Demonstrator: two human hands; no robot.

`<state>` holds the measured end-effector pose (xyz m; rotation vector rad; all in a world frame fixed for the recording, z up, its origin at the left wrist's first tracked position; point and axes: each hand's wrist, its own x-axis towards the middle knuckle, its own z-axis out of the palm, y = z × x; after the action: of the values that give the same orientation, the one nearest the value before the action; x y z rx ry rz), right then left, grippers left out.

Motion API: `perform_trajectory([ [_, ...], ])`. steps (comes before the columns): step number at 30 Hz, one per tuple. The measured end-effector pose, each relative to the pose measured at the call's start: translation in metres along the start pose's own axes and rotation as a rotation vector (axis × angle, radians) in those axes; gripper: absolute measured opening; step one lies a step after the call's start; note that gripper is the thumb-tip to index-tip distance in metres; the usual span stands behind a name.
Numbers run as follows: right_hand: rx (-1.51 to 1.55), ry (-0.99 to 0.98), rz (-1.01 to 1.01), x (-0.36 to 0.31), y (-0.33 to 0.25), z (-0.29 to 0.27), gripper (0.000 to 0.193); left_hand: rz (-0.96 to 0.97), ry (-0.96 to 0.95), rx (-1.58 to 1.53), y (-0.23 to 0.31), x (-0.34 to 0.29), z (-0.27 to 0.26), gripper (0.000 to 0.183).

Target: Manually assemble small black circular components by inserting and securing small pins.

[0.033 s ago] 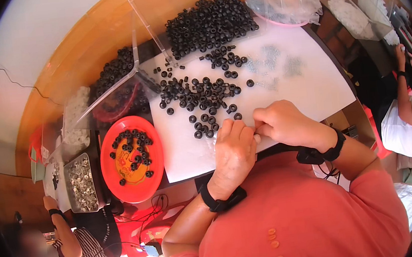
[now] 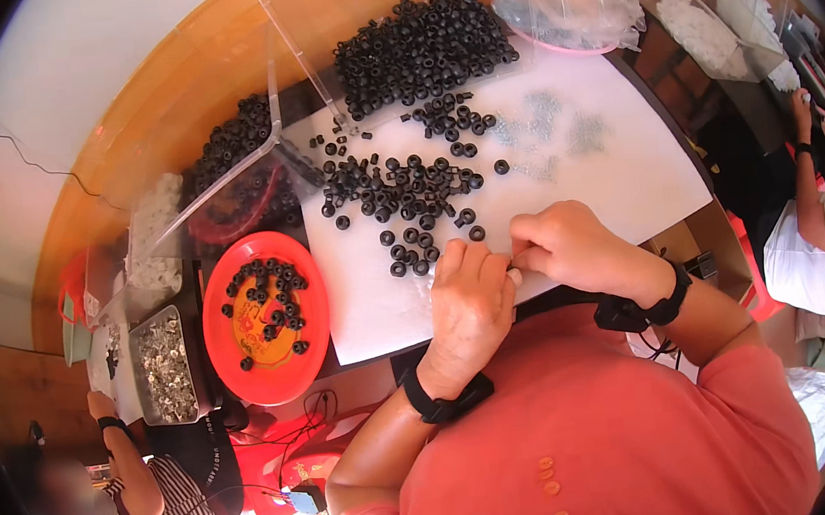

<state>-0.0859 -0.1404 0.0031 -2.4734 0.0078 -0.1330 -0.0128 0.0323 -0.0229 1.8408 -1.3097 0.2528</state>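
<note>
My left hand (image 2: 470,300) and my right hand (image 2: 562,245) meet at the near edge of a white sheet (image 2: 616,181). Both have their fingers closed in a pinch, thumbs close together. Whatever lies between the fingertips is too small and covered to make out. Just beyond my left hand, loose black ring-shaped plastic parts (image 2: 412,254) lie scattered on the sheet. A denser spread of black parts (image 2: 395,187) sits farther off. Small clear or silvery bits (image 2: 541,123) rest in thin patches at the right.
A clear bin of black parts (image 2: 421,50) stands at the back. Left of the sheet is a red plate (image 2: 224,353) bearing several black parts, then a metal tray of small metallic pieces (image 2: 165,369). A plastic bag (image 2: 592,2) lies far right. Other people work at both sides.
</note>
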Motion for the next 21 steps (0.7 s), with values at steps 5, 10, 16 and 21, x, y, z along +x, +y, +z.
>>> perform_trajectory([
  [5,0.152,0.141,0.017,-0.006,-0.002,0.006,0.014,-0.073,0.189,-0.105,-0.001,-0.015,-0.036,0.012],
  [10,-0.249,0.323,-0.230,0.006,-0.007,0.005,0.013,-0.356,0.362,0.354,-0.018,-0.025,-0.116,0.019],
  [16,-0.462,0.124,-0.249,0.057,-0.017,0.006,0.015,-0.427,0.347,0.049,-0.009,-0.039,-0.095,0.014],
  [21,-0.482,0.055,-0.176,0.056,-0.011,0.002,0.014,-0.366,0.112,-0.227,-0.007,-0.027,-0.048,0.014],
])
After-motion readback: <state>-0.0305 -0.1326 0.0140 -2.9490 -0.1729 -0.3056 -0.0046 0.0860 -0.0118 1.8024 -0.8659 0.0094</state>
